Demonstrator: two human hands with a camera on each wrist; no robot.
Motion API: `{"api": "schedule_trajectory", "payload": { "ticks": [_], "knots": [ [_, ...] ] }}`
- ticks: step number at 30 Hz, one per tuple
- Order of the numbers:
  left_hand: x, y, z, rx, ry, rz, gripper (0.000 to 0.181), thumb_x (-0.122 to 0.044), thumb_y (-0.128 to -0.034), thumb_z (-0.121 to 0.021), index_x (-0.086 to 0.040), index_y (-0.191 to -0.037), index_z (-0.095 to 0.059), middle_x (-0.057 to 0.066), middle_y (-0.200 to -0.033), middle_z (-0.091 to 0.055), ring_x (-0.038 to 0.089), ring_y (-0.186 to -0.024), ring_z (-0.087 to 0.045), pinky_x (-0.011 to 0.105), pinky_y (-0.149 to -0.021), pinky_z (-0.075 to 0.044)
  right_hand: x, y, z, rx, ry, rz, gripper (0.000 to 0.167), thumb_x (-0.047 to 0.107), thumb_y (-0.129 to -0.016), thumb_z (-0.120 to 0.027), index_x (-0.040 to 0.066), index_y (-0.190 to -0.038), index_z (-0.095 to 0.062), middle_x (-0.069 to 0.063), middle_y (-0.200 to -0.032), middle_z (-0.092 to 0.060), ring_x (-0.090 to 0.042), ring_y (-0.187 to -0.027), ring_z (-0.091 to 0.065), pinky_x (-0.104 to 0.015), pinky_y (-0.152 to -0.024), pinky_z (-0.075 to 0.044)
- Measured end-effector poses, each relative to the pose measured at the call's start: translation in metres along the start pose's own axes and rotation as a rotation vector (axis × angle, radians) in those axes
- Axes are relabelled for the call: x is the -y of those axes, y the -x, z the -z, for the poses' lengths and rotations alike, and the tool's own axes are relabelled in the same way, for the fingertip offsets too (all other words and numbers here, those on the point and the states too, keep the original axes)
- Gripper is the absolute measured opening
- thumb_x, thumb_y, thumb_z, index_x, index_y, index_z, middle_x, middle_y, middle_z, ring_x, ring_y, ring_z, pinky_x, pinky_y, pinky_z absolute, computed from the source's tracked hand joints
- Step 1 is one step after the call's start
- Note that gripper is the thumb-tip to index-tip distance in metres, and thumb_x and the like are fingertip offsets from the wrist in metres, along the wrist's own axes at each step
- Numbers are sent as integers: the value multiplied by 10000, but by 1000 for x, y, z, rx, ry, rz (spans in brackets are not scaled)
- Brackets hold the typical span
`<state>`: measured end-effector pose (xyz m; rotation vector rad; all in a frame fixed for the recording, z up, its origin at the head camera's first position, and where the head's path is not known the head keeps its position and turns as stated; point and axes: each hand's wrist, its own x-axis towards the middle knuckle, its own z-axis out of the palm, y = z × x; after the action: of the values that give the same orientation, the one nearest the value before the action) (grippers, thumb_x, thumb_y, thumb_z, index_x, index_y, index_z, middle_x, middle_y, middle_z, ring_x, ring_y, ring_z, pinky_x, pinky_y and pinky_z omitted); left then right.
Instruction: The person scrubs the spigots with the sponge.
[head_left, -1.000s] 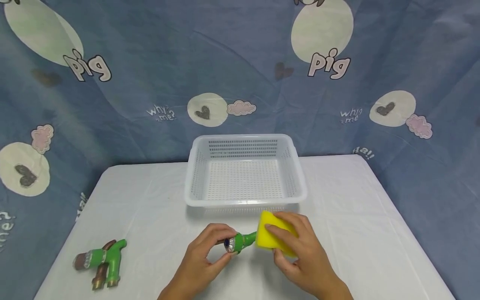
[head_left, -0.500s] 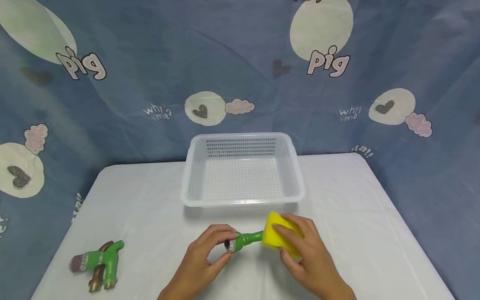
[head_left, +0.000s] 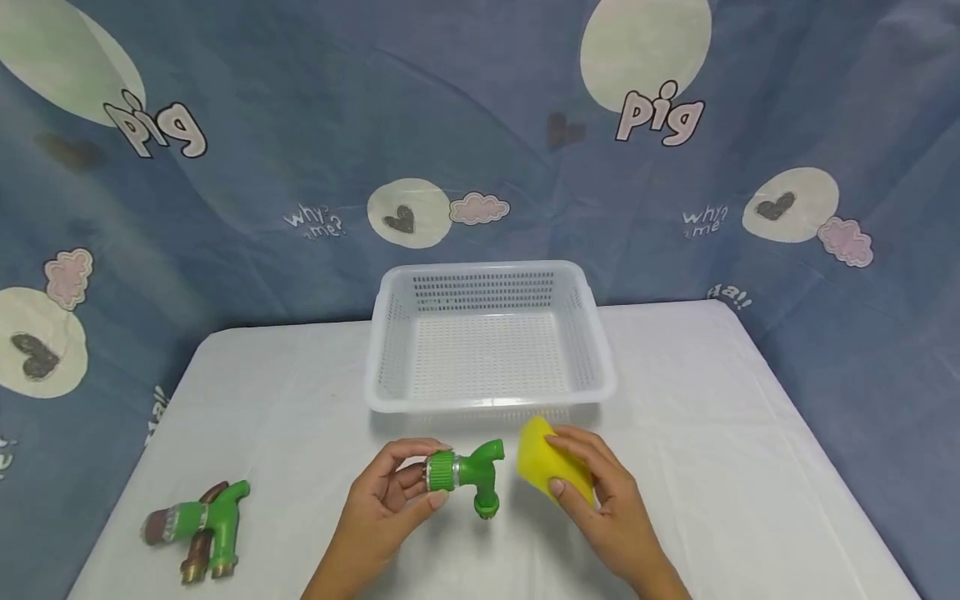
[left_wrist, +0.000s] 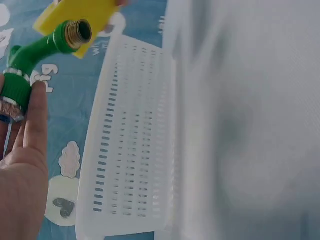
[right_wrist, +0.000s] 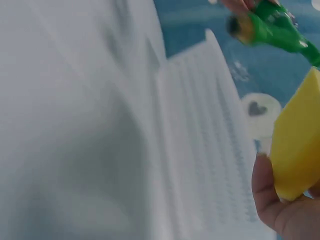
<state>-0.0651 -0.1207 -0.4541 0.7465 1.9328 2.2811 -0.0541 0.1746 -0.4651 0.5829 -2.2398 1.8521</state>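
Observation:
My left hand (head_left: 382, 500) pinches a green tap (head_left: 477, 475) by its ribbed collar, between thumb and fingers. The tap's curved spout points up and right, and its threaded end hangs down; the left wrist view shows the brass thread on the green tap (left_wrist: 55, 42) up close. To its right, my right hand (head_left: 611, 508) grips a yellow sponge (head_left: 551, 458) between thumb and fingers. A small gap separates sponge and tap. In the right wrist view the yellow sponge (right_wrist: 298, 142) stands on edge in the fingers.
A white perforated basket (head_left: 491, 406) stands just beyond both hands on the white-covered table (head_left: 720, 467). More taps, green (head_left: 223, 529) and brown (head_left: 197, 557), lie together at the left. A blue patterned cloth (head_left: 480, 100) hangs behind the table.
The left hand has turned the tap, so its spout now points up and its threaded end down. The sponge has come off the tap and tilted in the right hand.

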Motion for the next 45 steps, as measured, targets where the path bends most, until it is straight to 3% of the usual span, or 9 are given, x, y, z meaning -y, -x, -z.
{"api": "schedule_trajectory", "payload": {
  "ticks": [7,11,13,20,24,29,35,40,45],
  "knots": [
    [1,0,-2,88,177,6,471,209,-914,-648,104,-1342,-484,196,-1360,-561,255,-1168,-684,363,-951,-589,4,8,-18,108,-371,-170,392,27,-1120,-400,50,-1487,-538,-152,-1344,-635,-326,-946,-677,-391,-815,-607],
    [2,2,-4,111,193,9,495,223,-901,-657,107,-1342,-463,225,-1379,-542,273,-1213,-660,379,-970,-572,9,11,-25,181,-478,-155,402,-9,-1111,-377,0,-1480,-536,-186,-1408,-597,-273,-1006,-672,-403,-843,-615],
    [2,3,-4,107,116,11,505,194,-896,-694,72,-1341,-489,215,-1383,-564,274,-1228,-650,380,-978,-568,13,12,-26,203,-491,-120,408,-43,-1097,-382,-24,-1473,-538,-218,-1454,-557,-265,-1108,-649,-414,-884,-612],
    [-2,0,-6,100,-442,-55,578,-17,-874,-841,-177,-1389,-631,10,-1375,-668,187,-1174,-685,333,-913,-606,22,17,-24,215,-357,-26,442,-102,-1046,-478,15,-1461,-576,-196,-1482,-527,-277,-1334,-543,-312,-1030,-525],
    [-5,0,-9,99,-643,-156,619,28,-844,-854,-184,-1381,-633,-14,-1429,-641,177,-1227,-666,276,-906,-597,23,22,-27,203,-184,55,493,-111,-993,-575,72,-1449,-610,-141,-1472,-540,-266,-1317,-557,-312,-1043,-520],
    [-4,-1,-9,70,-709,-306,395,-139,-974,-773,-112,-1342,-632,69,-1440,-635,198,-1251,-656,222,-959,-548,15,27,-24,146,66,233,548,-67,-917,-722,82,-1436,-624,-141,-1460,-535,-295,-1279,-583,-329,-1057,-517],
    [-2,-5,-10,34,-811,-506,350,-328,-1091,-565,-55,-1284,-670,82,-1396,-664,214,-1190,-692,215,-999,-519,5,33,-4,90,226,168,524,1,-917,-785,162,-1400,-661,-73,-1448,-549,-230,-1260,-591,-229,-1051,-490],
    [3,-9,-14,17,-848,-675,300,-245,-1091,-583,16,-1198,-687,128,-1333,-691,245,-1125,-720,232,-969,-547,10,28,6,37,184,136,539,-55,-913,-760,145,-1402,-653,-80,-1444,-564,-221,-1262,-591,-203,-1050,-479],
    [4,-10,-19,33,-870,-765,272,-213,-1084,-604,35,-1167,-681,150,-1293,-705,254,-1106,-726,243,-946,-564,25,17,-4,94,94,247,554,-73,-894,-751,68,-1416,-631,-156,-1458,-539,-282,-1278,-580,-270,-1067,-495]
  ]
}}
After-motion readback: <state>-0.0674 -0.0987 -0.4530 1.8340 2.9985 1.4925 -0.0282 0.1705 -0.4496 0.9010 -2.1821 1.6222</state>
